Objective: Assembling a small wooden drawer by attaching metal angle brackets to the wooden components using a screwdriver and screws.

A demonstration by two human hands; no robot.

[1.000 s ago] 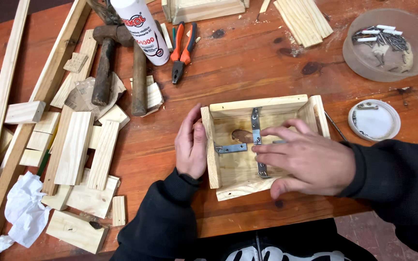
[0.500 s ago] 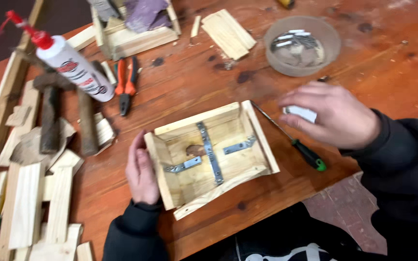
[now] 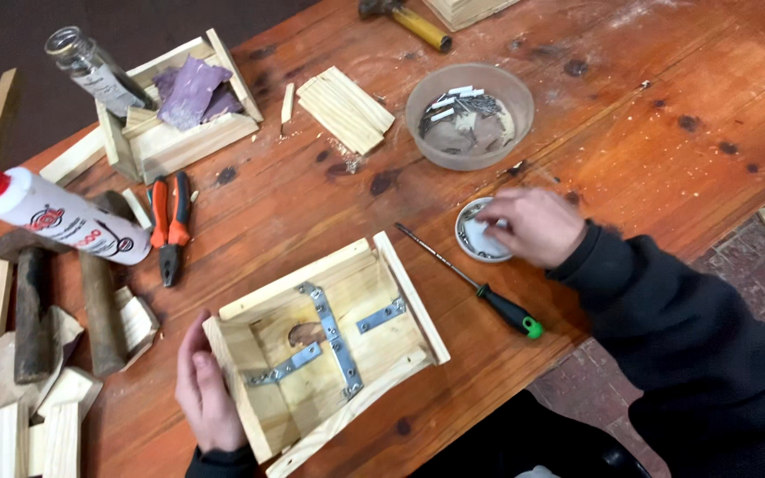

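Right hand (image 3: 533, 226): right of centre, fingers curled down into a small round tin (image 3: 483, 232); whether they pinch anything cannot be told.

Left hand (image 3: 207, 389): lower left, laid flat and open against the left wall of the wooden box (image 3: 325, 350), steadying it, gripping nothing.

Box: low centre of frame, shallow, open side up. Three metal straps (image 3: 334, 332) already lie across its floor; screws appear set at some of their holes, how many is too small to tell. Fastening looks part done.

Screwdriver (image 3: 480, 283): on the table between box and tin, untouched.

Bowl (image 3: 469, 115): upper centre, holding hardware.

Pliers (image 3: 170, 226), glue bottle (image 3: 55, 217), hammer (image 3: 33, 301): left side.

Second box (image 3: 174, 111): upper left.
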